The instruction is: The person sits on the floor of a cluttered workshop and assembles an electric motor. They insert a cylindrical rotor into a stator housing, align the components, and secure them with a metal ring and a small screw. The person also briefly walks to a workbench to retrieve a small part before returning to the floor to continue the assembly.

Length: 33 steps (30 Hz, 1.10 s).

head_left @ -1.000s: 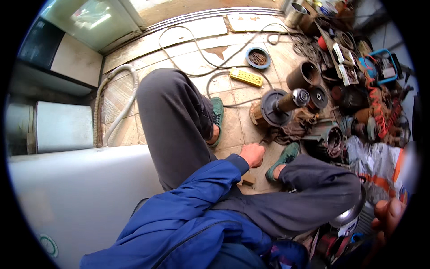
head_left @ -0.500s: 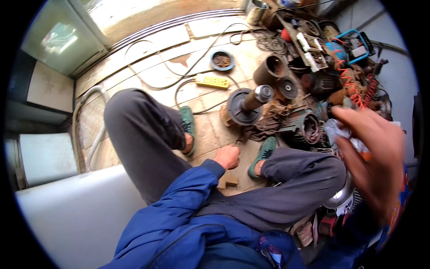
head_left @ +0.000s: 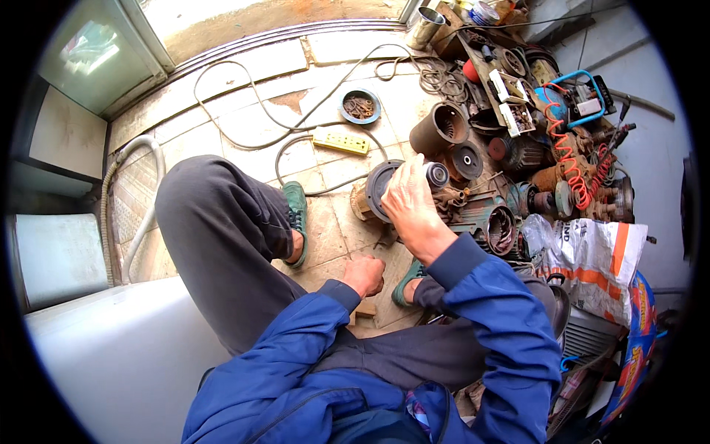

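My right hand reaches over a dark round flange with a shaft through it, its fingers curled around the shaft area. A shiny bearing shows at the shaft's end, just right of the fingers. The flanged piece stands on the tiles between my feet. My left hand is closed in a fist below it; whatever it holds, if anything, is hidden. Near the right hand are a rusty hollow cylinder, a dark round end cover and a green motor housing.
Farther off lie a blue bowl of rusty hardware and a yellow power strip with looping cable. Motor parts, a red coiled hose and a white-and-orange sack crowd the right. A wooden block lies near my left hand.
My right hand has swung from the far right, near the sack, in to the flanged shaft. The left hand stays in a fist, and the view has shifted slightly.
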### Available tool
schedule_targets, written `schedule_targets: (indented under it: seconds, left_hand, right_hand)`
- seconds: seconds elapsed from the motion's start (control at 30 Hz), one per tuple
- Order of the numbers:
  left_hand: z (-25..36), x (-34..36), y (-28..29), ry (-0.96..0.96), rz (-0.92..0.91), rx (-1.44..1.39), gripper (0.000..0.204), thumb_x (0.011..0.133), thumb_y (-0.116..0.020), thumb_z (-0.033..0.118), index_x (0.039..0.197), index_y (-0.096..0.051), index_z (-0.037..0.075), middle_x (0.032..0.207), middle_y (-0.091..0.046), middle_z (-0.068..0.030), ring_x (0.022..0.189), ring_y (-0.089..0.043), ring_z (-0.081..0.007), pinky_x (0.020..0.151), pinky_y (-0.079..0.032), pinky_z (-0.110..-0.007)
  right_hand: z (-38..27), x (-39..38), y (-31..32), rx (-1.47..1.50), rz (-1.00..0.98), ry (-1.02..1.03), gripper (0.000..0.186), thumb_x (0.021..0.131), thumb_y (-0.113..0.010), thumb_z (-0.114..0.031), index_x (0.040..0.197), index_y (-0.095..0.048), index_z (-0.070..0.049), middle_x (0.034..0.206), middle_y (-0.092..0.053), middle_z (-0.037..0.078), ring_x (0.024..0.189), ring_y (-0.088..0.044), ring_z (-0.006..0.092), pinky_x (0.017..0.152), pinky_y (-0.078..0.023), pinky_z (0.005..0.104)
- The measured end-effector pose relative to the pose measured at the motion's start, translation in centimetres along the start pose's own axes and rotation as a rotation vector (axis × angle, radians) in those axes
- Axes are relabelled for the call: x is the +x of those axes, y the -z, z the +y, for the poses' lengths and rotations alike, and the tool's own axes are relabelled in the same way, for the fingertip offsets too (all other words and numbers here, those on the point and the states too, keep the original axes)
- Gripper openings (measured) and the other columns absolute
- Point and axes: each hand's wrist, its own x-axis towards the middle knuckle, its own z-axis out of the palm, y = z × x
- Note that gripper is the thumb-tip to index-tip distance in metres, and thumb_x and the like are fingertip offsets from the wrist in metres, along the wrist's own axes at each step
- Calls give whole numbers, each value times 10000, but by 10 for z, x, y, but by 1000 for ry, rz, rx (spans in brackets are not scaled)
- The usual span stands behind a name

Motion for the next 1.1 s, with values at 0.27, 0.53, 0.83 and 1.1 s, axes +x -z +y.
schedule_targets:
  seconds: [0.27,0.53,0.83,1.1]
  left_hand:
    - [5,14,-9,0,-40,-64,250,813,-639,178,1037,-707,92,1071,-676,-197,1031,-666,-407,855,-532,-511]
    - [9,16,-8,-7,-14,-130,263,798,-657,152,1049,-712,94,1108,-667,-191,1085,-654,-371,914,-492,-511]
    - [7,19,-12,-6,-40,-175,308,803,-667,180,1088,-721,78,1125,-678,-224,1090,-655,-397,943,-520,-480]
    - [42,14,42,-313,-259,-1130,839,780,-861,235,1471,-440,12,1396,-549,-221,1289,-548,-307,1023,-494,-411]
  right_hand:
    - [-22,61,-18,76,-516,119,299,927,-595,-228,1128,-745,-65,1095,-723,154,1019,-675,372,810,-513,631]
    - [-6,58,-55,323,-620,65,176,901,-649,-215,1000,-788,-171,1011,-767,58,918,-736,254,723,-567,552]
    - [108,-53,-34,677,-524,-204,141,667,-761,-98,775,-696,-34,748,-705,198,758,-722,345,697,-572,430]
    - [65,-189,-50,1641,124,-833,497,774,-824,-92,1221,-620,-13,1168,-677,79,1031,-645,188,912,-520,333]
